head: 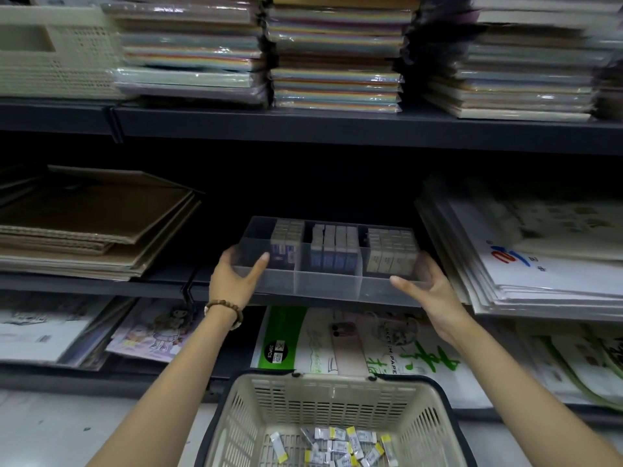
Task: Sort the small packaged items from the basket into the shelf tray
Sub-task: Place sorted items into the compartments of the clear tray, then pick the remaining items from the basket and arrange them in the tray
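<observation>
My left grip (236,274) grasps the left end of the clear divided tray (323,285), thumb laid on the front wall and fingers wrapped round the side wall. My right grip (428,285) grasps the right end the same way, thumb along the front and fingers behind the end wall. The tray sits at the front edge of the dark middle shelf (161,284) and has three compartments. Each one holds upright small boxes (333,246) packed in rows; the left compartment is filled only on its right side.

Below my arms is the beige slotted basket (332,397), well apart from the tray. The small packaged items (340,446), white with yellow ends, lie loose in a heap on its bottom.

A wooden bead bracelet (225,310) circles my left wrist. A green and white sketch paper pad (296,342) lies on the shelf beneath the tray. Brown card sheets (94,217) are stacked to the tray's left, and wrapped coloured paper packs (337,55) fill the shelf above.
</observation>
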### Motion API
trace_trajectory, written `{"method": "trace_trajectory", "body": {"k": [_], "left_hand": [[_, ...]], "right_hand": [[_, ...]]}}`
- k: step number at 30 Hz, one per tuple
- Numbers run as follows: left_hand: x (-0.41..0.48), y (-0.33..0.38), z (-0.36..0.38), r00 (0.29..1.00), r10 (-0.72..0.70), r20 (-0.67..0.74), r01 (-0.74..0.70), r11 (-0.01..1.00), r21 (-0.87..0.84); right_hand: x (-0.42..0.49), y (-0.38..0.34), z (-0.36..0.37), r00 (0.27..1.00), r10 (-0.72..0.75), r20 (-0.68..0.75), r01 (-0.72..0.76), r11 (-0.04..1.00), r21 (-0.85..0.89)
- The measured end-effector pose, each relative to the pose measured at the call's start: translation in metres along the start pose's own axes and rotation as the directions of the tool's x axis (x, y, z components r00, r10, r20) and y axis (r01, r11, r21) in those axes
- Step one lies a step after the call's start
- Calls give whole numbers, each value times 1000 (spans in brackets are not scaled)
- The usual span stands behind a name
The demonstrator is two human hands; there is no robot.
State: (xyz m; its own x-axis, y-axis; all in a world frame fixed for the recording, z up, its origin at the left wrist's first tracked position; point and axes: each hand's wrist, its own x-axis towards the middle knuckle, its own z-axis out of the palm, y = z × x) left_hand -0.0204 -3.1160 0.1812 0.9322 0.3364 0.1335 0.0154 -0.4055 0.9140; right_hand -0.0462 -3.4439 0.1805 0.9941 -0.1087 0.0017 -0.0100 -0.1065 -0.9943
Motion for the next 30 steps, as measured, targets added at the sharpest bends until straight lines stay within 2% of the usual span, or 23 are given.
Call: {"method": "trace_trajectory", "body": {"k": [9,12,14,17,19,20,22,23,24,26,28,30], "left_hand": [[-29,1,-8,997,51,61,-50,999,-10],[-36,6,-7,997,41,61,-39,999,-29],[-46,5,-6,998,29,54,-25,997,-73],[-78,-15,-2,997,-28,-71,15,985,-173],[-117,-42,8,986,-44,-159,15,984,-175],[-137,-59,15,989,-54,-136,32,987,-160],[-173,-93,33,992,-115,44,119,988,-103],[-187,-109,42,966,-174,191,186,982,-46],[-199,-125,51,908,-247,339,247,968,42],[-215,-157,67,750,-392,534,328,920,214],[-225,-188,80,643,-486,592,370,874,315],[-233,-219,92,594,-534,602,398,845,356]], "right_hand": [[-12,-2,-3,999,-16,-42,15,1000,-24],[-19,-2,1,993,-10,-114,4,999,-53],[-32,4,5,985,6,-172,-6,1000,3],[-66,30,13,955,-10,-297,36,996,81],[-94,60,23,950,-13,-311,35,997,66],[-107,80,28,956,12,-293,3,999,52],[-130,122,40,973,114,-201,-124,991,-42],[-139,145,45,970,205,-133,-219,970,-104],[-148,168,48,946,315,-73,-322,935,-146],[-164,210,50,864,504,4,-492,846,-206],[-175,246,49,799,601,22,-573,772,-274],[-178,275,47,768,639,40,-595,736,-324]]}}
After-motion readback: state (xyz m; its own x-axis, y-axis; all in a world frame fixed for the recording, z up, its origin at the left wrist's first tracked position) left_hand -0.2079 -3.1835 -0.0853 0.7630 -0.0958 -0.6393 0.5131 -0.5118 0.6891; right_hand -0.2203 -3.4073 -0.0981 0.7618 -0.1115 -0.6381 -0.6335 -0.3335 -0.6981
